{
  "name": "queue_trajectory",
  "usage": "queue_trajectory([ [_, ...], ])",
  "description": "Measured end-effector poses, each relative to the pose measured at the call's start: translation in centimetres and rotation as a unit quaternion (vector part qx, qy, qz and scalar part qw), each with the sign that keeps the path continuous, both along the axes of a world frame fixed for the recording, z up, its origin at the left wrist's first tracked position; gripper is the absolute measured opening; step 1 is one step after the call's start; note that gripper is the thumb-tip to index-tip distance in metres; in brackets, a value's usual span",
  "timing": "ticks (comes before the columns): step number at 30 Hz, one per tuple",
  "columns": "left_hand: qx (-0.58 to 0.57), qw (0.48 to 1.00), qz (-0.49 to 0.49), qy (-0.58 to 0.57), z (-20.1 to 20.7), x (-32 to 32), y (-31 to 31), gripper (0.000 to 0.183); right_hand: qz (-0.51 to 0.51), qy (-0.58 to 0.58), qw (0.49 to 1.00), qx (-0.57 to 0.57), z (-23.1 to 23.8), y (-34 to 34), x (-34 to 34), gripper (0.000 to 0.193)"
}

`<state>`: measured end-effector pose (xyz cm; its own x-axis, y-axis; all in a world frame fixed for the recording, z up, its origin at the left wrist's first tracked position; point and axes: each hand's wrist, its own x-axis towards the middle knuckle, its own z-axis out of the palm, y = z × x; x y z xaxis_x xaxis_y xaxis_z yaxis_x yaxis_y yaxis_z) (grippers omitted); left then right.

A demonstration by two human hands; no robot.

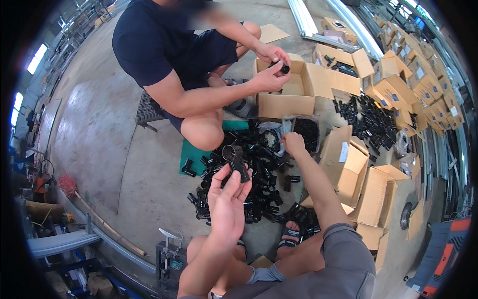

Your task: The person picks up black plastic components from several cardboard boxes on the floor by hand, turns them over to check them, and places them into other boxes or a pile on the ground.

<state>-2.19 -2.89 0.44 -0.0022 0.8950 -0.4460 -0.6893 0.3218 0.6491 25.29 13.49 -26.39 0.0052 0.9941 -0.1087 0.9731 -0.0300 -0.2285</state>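
Nearest the camera, the person's own knees and a sandalled foot [290, 234] frame the lower edge, and just above them the left hand [228, 202] is raised palm-up with its fingers loosely spread, the fingertips pinching a black plastic pipe fitting [236, 158] that ends in an open ring at the top. Further out, the right hand [294, 143] reaches forward with its fingers drawn together at the mouth of a clear plastic bag of small black parts [306, 132]; whether it has anything pinched there I cannot tell. Between the two hands lies the heap of black fittings [249, 174] on the concrete floor [99, 134], partly over a green mat [191, 154]. Judging by how things lie, the work looks well short of done: the heap is still large, a second spread of black parts [371, 122] lies off to the right, and many folded cardboard boxes [423, 84] stand about it. Beyond the heap a co-worker in a dark shirt squats, both of that person's hands [271, 65] working a small black piece over an open cardboard box [286, 89] whose visible floor looks mostly bare.
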Motion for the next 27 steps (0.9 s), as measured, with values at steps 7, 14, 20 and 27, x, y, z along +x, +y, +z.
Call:
queue_trajectory([
  [7, -0.033, 0.999, 0.035, 0.007, -0.4, -0.3, 1.1, 0.032, 0.083, -0.140, 0.987, -0.004, -8.4, 3.1, -2.5, 0.011],
  [14, -0.050, 0.998, 0.027, 0.011, -0.9, 0.1, 2.3, 0.033, 0.129, -0.154, 0.979, 0.045, -11.1, 4.1, -2.5, 0.022],
  [20, -0.038, 0.999, 0.026, -0.002, -0.8, 0.4, 2.1, 0.033, 0.150, -0.111, 0.980, 0.063, -9.3, 3.6, -2.2, 0.014],
  [27, -0.019, 1.000, 0.004, -0.003, 0.1, 0.6, 1.2, 0.033, 0.095, 0.211, 0.972, 0.049, 1.2, -0.5, -2.1, 0.023],
])
